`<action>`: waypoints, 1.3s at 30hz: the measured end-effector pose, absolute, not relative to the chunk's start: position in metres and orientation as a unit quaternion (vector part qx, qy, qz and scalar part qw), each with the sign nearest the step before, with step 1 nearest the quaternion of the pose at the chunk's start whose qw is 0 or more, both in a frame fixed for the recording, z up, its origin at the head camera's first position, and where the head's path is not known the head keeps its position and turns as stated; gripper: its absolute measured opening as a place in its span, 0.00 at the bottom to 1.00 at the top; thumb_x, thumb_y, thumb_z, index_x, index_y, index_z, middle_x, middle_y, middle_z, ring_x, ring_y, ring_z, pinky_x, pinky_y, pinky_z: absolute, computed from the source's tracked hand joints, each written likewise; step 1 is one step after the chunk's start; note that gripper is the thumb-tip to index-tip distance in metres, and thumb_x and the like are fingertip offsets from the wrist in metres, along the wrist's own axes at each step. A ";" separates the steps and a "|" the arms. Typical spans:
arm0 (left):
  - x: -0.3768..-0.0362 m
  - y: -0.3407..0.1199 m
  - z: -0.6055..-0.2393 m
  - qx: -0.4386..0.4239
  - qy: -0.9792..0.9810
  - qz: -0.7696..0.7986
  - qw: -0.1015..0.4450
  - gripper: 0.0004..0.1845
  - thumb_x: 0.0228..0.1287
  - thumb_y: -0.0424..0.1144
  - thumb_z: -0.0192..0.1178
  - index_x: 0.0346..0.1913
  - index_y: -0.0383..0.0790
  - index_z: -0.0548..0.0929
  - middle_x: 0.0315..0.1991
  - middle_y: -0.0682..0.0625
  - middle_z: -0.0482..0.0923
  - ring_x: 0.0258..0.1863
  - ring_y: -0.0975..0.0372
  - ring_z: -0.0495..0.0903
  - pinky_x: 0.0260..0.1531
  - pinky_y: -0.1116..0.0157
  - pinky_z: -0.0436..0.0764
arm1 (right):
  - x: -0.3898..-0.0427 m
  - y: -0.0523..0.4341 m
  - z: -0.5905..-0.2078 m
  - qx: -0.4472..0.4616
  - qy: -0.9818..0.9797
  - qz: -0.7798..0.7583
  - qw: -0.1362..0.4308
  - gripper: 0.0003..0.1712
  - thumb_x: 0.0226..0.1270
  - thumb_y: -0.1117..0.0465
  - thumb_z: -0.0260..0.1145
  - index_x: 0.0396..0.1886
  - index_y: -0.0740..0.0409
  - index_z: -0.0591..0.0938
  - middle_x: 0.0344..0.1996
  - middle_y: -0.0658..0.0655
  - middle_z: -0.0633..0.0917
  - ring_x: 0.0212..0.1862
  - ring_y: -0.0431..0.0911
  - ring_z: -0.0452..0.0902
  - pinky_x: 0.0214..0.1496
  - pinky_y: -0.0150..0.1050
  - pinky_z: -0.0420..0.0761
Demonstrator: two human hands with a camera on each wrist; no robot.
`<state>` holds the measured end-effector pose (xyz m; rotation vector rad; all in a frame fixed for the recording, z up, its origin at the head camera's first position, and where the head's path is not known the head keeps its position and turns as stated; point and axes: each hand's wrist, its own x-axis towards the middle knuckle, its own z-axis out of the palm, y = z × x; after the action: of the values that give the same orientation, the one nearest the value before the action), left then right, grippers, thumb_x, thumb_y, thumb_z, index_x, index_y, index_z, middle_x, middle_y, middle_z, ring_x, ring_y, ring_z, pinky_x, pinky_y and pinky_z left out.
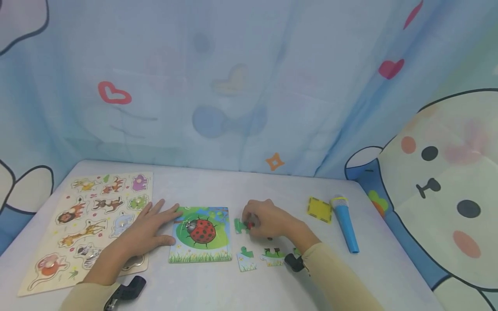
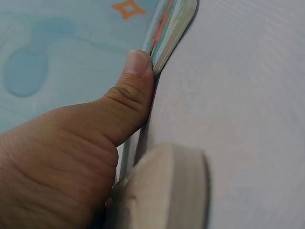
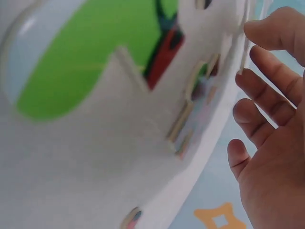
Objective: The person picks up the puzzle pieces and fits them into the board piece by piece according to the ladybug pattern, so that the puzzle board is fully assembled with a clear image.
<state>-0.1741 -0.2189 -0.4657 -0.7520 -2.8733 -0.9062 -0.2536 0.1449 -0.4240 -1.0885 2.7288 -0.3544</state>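
On the pale surface (image 1: 218,285), the left hand (image 1: 145,231) lies flat with its fingers straight and spread, palm down, its thumb tip touching the left edge of the ladybird puzzle board (image 1: 201,235); the left wrist view shows the thumb (image 2: 131,93) pressed against the board's edge (image 2: 169,33). Just right of the board, the right hand (image 1: 268,219) has its fingers curled over one green puzzle piece (image 1: 240,226), which it pinches at the board's right edge; the piece rests on the surface, touching or nearly touching the board. From the right wrist view the fingers (image 3: 267,95) appear loosely extended beside the puzzle parts, so the exact grip cannot be confirmed there. Loose pieces near the right forearm number at least two: one with sky and grass (image 1: 247,259) and one with dark marks on green (image 1: 273,255); a further green scrap beside the wrist is too hidden to identify. One wooden animal peg puzzle (image 1: 83,224) lies to the left, partly under the left forearm. Toward the right stand apart one yellow square (image 1: 319,209) and one blue toy microphone (image 1: 345,224), lying just beside each other. Each wrist carries one dark camera mount.
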 end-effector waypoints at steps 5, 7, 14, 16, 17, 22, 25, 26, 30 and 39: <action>-0.172 -0.219 -0.463 -0.244 -0.924 -0.294 0.022 0.40 0.55 0.56 0.66 0.69 0.43 0.72 0.72 0.43 0.61 0.73 0.37 0.44 0.70 0.40 0.37 | -0.254 0.139 -0.420 -0.388 0.912 -0.114 0.066 0.13 0.50 0.58 0.69 0.36 0.38 0.80 0.36 0.37 0.76 0.38 0.37 0.71 0.54 0.43 0.66; -0.171 -0.219 -0.461 -0.243 -0.924 -0.296 0.021 0.40 0.55 0.56 0.66 0.69 0.43 0.72 0.72 0.43 0.61 0.73 0.37 0.44 0.70 0.40 0.37 | -0.254 0.134 -0.417 -0.401 0.906 -0.120 0.058 0.12 0.51 0.58 0.68 0.36 0.39 0.80 0.36 0.38 0.76 0.37 0.37 0.71 0.53 0.44 0.66; -0.172 -0.220 -0.462 -0.239 -0.925 -0.296 0.018 0.40 0.54 0.56 0.67 0.69 0.43 0.72 0.72 0.43 0.61 0.73 0.37 0.43 0.70 0.40 0.37 | -0.248 0.111 -0.409 -0.439 0.887 -0.132 0.056 0.12 0.52 0.59 0.67 0.38 0.43 0.81 0.37 0.40 0.77 0.37 0.36 0.71 0.52 0.42 0.64; -0.172 -0.220 -0.463 -0.238 -0.925 -0.295 0.017 0.40 0.54 0.55 0.67 0.69 0.43 0.72 0.72 0.44 0.61 0.73 0.38 0.43 0.70 0.40 0.37 | -0.248 0.103 -0.411 -0.451 0.881 -0.131 0.052 0.11 0.52 0.60 0.67 0.37 0.43 0.80 0.36 0.40 0.76 0.37 0.35 0.70 0.50 0.41 0.64; -0.173 -0.220 -0.463 -0.238 -0.926 -0.294 0.018 0.40 0.54 0.55 0.68 0.69 0.43 0.72 0.72 0.44 0.61 0.73 0.38 0.43 0.70 0.40 0.37 | -0.249 0.099 -0.413 -0.457 0.879 -0.130 0.048 0.11 0.51 0.60 0.67 0.36 0.43 0.80 0.35 0.40 0.76 0.37 0.35 0.70 0.49 0.41 0.64; -0.174 -0.221 -0.467 -0.241 -0.926 -0.290 0.023 0.40 0.54 0.56 0.67 0.69 0.43 0.72 0.72 0.43 0.61 0.73 0.37 0.44 0.70 0.41 0.37 | -0.247 0.080 -0.416 -0.475 0.870 -0.125 0.041 0.11 0.51 0.59 0.68 0.36 0.43 0.81 0.35 0.38 0.76 0.37 0.34 0.70 0.45 0.39 0.64; -0.174 -0.221 -0.467 -0.242 -0.926 -0.289 0.023 0.40 0.54 0.58 0.65 0.69 0.43 0.72 0.72 0.44 0.61 0.73 0.37 0.44 0.70 0.41 0.37 | -0.244 0.069 -0.417 -0.483 0.866 -0.123 0.039 0.11 0.51 0.58 0.68 0.37 0.44 0.83 0.35 0.37 0.77 0.37 0.32 0.70 0.45 0.38 0.64; -0.174 -0.221 -0.467 -0.241 -0.926 -0.289 0.022 0.40 0.54 0.59 0.65 0.69 0.43 0.72 0.72 0.44 0.61 0.73 0.37 0.44 0.70 0.41 0.37 | -0.244 0.066 -0.418 -0.484 0.865 -0.123 0.040 0.11 0.52 0.58 0.68 0.38 0.43 0.83 0.35 0.37 0.77 0.37 0.31 0.70 0.44 0.37 0.64; -0.174 -0.220 -0.466 -0.240 -0.926 -0.290 0.021 0.40 0.54 0.59 0.65 0.69 0.44 0.72 0.72 0.44 0.61 0.73 0.37 0.45 0.70 0.41 0.37 | -0.241 0.053 -0.420 -0.489 0.863 -0.117 0.044 0.13 0.54 0.57 0.68 0.42 0.44 0.85 0.36 0.36 0.77 0.39 0.29 0.71 0.42 0.36 0.64; -0.173 -0.218 -0.463 -0.239 -0.929 -0.283 0.017 0.40 0.54 0.57 0.66 0.69 0.43 0.72 0.73 0.44 0.61 0.73 0.37 0.45 0.70 0.40 0.38 | -0.233 0.029 -0.419 -0.508 0.856 -0.081 0.045 0.13 0.58 0.52 0.67 0.44 0.42 0.85 0.35 0.36 0.77 0.35 0.30 0.67 0.42 0.34 0.63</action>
<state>-0.1733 -0.2184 -0.4633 -0.7439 -2.8860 -0.8805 -0.2332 0.0286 -0.4194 -1.5520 2.6163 -0.2484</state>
